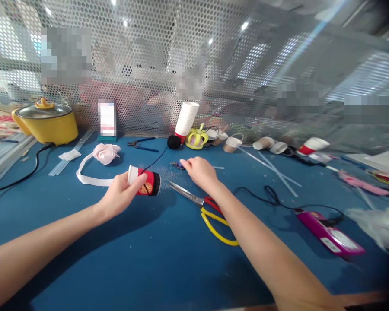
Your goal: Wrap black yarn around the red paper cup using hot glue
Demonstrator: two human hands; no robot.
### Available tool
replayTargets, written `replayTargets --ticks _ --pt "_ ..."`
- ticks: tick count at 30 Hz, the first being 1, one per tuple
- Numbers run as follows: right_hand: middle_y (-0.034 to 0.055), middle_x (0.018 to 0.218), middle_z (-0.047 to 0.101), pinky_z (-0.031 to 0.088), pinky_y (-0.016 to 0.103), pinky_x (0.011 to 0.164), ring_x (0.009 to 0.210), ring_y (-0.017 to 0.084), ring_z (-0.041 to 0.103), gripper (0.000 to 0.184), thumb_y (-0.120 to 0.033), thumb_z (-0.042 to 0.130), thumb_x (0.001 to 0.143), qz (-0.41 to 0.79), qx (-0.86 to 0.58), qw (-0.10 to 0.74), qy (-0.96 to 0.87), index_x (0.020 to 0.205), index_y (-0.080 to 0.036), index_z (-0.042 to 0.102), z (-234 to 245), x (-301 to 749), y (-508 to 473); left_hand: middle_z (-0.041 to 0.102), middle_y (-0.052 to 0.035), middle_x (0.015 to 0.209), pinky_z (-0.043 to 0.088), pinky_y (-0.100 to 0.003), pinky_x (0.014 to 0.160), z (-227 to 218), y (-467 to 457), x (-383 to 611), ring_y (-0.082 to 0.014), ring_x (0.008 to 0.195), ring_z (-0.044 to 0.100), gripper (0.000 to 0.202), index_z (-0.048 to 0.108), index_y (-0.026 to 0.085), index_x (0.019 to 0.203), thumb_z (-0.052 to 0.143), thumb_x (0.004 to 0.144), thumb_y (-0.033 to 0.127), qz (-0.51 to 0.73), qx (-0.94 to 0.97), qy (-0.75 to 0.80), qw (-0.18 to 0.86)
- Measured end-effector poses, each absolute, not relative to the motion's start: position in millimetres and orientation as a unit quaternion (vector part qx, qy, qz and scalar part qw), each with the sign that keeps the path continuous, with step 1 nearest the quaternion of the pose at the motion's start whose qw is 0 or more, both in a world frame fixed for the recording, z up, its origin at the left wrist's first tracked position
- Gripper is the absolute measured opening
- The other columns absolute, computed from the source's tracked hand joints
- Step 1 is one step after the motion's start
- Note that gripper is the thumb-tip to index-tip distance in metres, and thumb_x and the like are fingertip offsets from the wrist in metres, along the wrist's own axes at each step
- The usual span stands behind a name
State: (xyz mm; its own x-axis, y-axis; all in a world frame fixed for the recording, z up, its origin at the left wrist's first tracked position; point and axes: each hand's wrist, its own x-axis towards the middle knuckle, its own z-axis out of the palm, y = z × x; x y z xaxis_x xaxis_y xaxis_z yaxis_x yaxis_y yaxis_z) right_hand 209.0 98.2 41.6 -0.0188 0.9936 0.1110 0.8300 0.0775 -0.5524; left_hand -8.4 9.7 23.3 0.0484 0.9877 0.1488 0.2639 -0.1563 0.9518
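My left hand (pixel 125 190) grips a paper cup (pixel 153 183) lying sideways in the air, white at the rim, red with a gold emblem in the middle and black toward its base. Black yarn (pixel 157 160) runs over the cup and back to a black yarn ball (pixel 173 142). My right hand (pixel 201 172) is closed at a small blue tool (pixel 180 164) with a dark tip; most of it hides under the fingers. Scissors (pixel 194 198) with red and yellow handles lie open on the table, partly beneath my right forearm.
Behind stand stacked white cups (pixel 187 119), a yellow crown-shaped piece (pixel 197 138) and small cup baskets (pixel 232 144). Pliers (pixel 144 144), a white fabric ribbon roll (pixel 105 153) and a yellow pot (pixel 48 123) are leftward. Rightward lies a purple power strip (pixel 330 233) with a black cable.
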Motion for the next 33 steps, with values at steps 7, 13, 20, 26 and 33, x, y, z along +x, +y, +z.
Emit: replayTargets --ticks 7,13,20,26,33 --pt "0.0022 0.083 0.068 0.046 0.029 0.078 0.081 0.014 0.061 0.035 -0.050 0.053 0.077 0.578 -0.335 0.280 -0.689 0.086 -0.019 0.066 50.8 145.0 51.8 0.039 0.0051 0.055 0.030 -0.021 0.049 19.7 4.7 -6.5 -0.0079 0.051 0.033 0.031 0.044 0.016 0.063 0.045 0.078 0.043 0.420 0.668 0.488 0.373" --pt "-0.0007 0.073 0.063 0.045 0.025 0.072 0.070 0.011 0.056 0.022 -0.036 0.067 0.067 0.527 -0.351 0.414 -0.653 0.073 -0.016 0.062 57.6 145.9 44.9 0.040 0.0050 0.055 0.027 -0.021 0.047 23.6 8.7 -6.3 -0.0076 0.050 0.033 0.032 0.043 0.017 0.061 0.049 0.075 0.045 0.401 0.637 0.493 0.437" --pt "-0.0003 0.068 0.060 0.042 0.024 0.064 0.066 0.011 0.052 0.022 -0.038 0.061 0.072 0.413 -0.392 0.441 -0.694 0.067 -0.016 0.058 69.8 161.2 47.0 0.050 0.0018 0.056 0.027 -0.021 0.045 33.5 14.1 -4.6 -0.0090 0.049 0.042 0.029 0.048 0.016 0.068 0.060 0.064 0.043 0.402 0.493 0.502 0.586" --pt "-0.0012 0.064 0.056 0.041 0.025 0.063 0.065 0.011 0.052 0.026 -0.041 0.059 0.074 0.374 -0.386 0.432 -0.724 0.065 -0.017 0.055 65.6 162.6 52.2 0.049 0.0032 0.055 0.028 -0.020 0.046 29.7 10.0 -4.9 -0.0077 0.049 0.039 0.030 0.048 0.016 0.063 0.059 0.067 0.043 0.392 0.539 0.503 0.551" --pt "-0.0025 0.061 0.052 0.039 0.024 0.060 0.060 0.010 0.047 0.027 -0.040 0.058 0.075 0.361 -0.391 0.426 -0.732 0.062 -0.017 0.051 58.4 163.8 58.6 0.051 0.0026 0.060 0.033 -0.021 0.050 31.5 1.3 -2.8 -0.0087 0.053 0.041 0.027 0.051 0.015 0.069 0.056 0.072 0.041 0.376 0.597 0.468 0.532"
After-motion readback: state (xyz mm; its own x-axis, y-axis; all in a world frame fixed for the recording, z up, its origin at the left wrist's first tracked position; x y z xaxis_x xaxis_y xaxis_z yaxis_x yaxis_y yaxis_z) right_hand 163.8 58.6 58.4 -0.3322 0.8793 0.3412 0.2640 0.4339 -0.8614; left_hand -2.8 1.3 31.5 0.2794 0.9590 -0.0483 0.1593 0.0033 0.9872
